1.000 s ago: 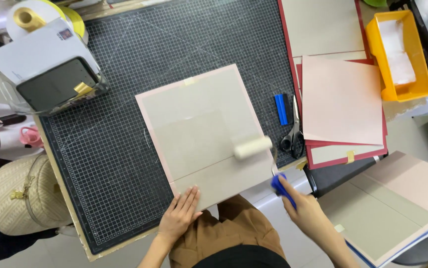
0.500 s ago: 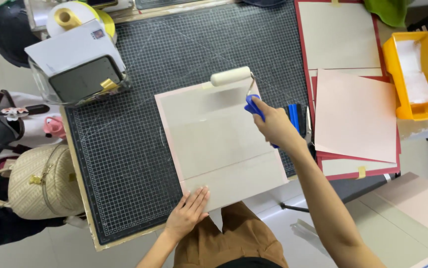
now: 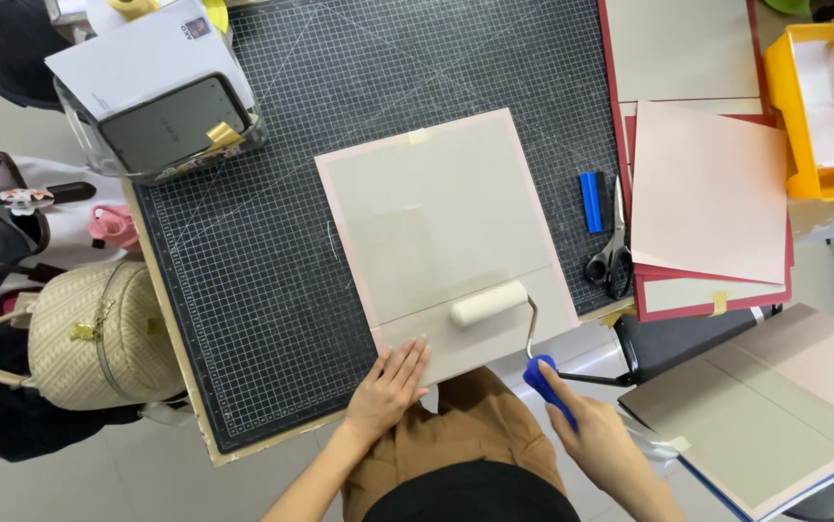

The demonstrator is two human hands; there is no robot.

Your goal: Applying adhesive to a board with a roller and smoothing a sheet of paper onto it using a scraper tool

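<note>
Head view: right hand (image 3: 603,447) closed round the blue handle (image 3: 549,385) of a paint roller (image 3: 489,303). The roller lies at about 11 o'clock from that grip, its long axis running roughly 8-to-2, resting on the near part of the grey board (image 3: 446,227). Left hand (image 3: 390,385) is flat and open, holding nothing, pressing the board's near edge at 6 o'clock. Open board lies toward 12; scissors (image 3: 612,261) and a blue cutter (image 3: 590,201) sit at 3, on the cutting mat (image 3: 243,290).
</note>
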